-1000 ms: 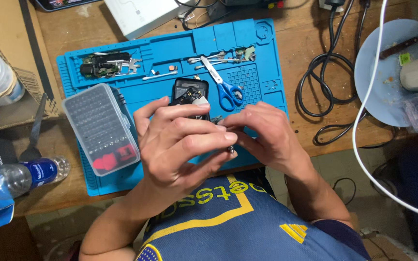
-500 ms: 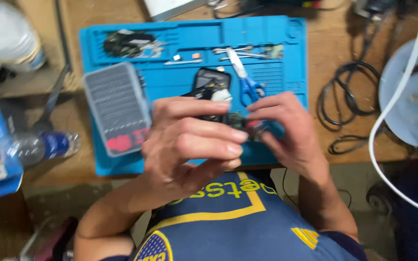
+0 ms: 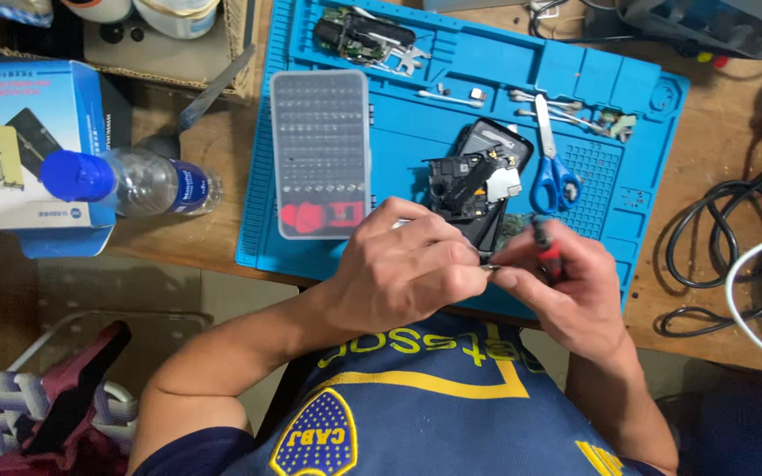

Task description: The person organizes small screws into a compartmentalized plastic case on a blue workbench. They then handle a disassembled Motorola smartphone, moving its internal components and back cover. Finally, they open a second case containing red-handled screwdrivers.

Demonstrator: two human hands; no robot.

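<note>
Black opened phone [image 3: 474, 181] (on blue mat [image 3: 399, 88]) just above both hands' grip.

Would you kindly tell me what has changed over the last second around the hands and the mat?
Very little. The left hand and right hand stay pressed together over the near edge of the blue mat, the right keeping its grip on a red-handled tool. The view shifted as the head moved. The opened phone, scissors and bit case lie as before.
</note>
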